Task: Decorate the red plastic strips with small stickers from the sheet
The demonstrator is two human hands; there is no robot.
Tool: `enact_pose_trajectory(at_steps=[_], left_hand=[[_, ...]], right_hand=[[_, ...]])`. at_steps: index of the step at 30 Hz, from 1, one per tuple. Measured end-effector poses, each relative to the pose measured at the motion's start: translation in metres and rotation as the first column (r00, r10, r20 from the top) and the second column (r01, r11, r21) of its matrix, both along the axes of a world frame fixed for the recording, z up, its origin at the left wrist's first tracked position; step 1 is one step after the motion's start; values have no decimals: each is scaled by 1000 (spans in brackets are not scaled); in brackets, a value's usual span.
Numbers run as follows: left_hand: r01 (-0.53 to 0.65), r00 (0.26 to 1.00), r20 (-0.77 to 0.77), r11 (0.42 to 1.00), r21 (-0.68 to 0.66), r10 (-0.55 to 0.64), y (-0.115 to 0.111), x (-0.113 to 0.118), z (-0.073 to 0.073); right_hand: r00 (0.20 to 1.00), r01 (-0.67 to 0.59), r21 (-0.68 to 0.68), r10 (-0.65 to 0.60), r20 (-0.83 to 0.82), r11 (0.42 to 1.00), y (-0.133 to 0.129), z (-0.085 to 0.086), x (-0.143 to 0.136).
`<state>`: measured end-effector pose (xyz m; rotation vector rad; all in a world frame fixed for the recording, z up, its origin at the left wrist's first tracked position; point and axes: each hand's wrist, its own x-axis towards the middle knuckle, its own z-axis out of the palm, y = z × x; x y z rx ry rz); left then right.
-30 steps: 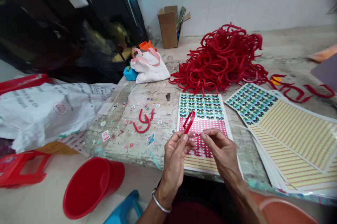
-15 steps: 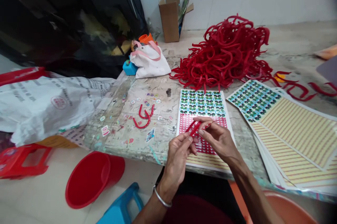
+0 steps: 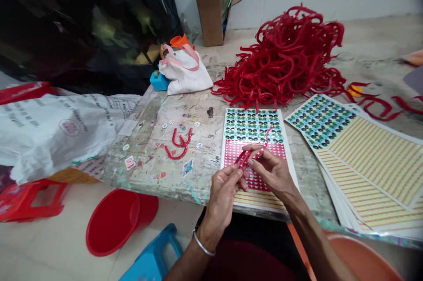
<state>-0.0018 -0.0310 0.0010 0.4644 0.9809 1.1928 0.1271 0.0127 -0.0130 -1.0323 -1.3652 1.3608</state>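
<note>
My left hand (image 3: 224, 190) pinches a curved red strip (image 3: 242, 158), soft-plastic in look, above a sticker sheet (image 3: 253, 127). Fingers of my right hand (image 3: 276, 173) are closed on a thin red sticker strip with white dots (image 3: 266, 138), whose free end sticks up past the fingertips. The two strips meet between my hands, and the fingers partly hide where they touch. Under my hands, the sheet shows green-and-blue eye shapes, a pink-red dotted block and yellow striped rows. Left of the sheet, a few red curved pieces with white dots (image 3: 178, 151) lie on the table.
A large heap of red curved strips (image 3: 284, 61) stands behind the sheet. More sticker sheets (image 3: 370, 162) are fanned out at right. A white bag (image 3: 185, 72) and a cardboard box (image 3: 210, 16) are farther back. Below the table edge are a red bucket (image 3: 112, 223) and blue stool (image 3: 152, 254).
The dotted sticker strip now shows clearly, extending up and away from my right fingers along the red strip. My hands have barely moved; the view has shifted slightly.
</note>
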Motion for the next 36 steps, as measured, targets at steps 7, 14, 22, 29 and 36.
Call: enact_pose_trajectory(at_steps=[7,14,22,29,36], left_hand=[[3,1000,-12,1000,-5,-3,-1,0,0],[-1,1000,0,1000,-22,1,-2,-1,1],[-10,1000,17,1000,-29,10,-3,-1,-1],[-1,1000,7,1000,-21,1,-3,0,-1],[-11,996,-85,1000,-5,11,-1,2,-5]], right_hand=[[1000,23,7,-23,12,1000,0,-2,-1],[997,29,76,-35,74,997,-2,-7,-2],[985,59,120,-77,152,991,-4,-8,-3],[985,69,124,-87,151,990,-5,-10,-4],[977,76,164,-107,186,984,-6,-9,-5]])
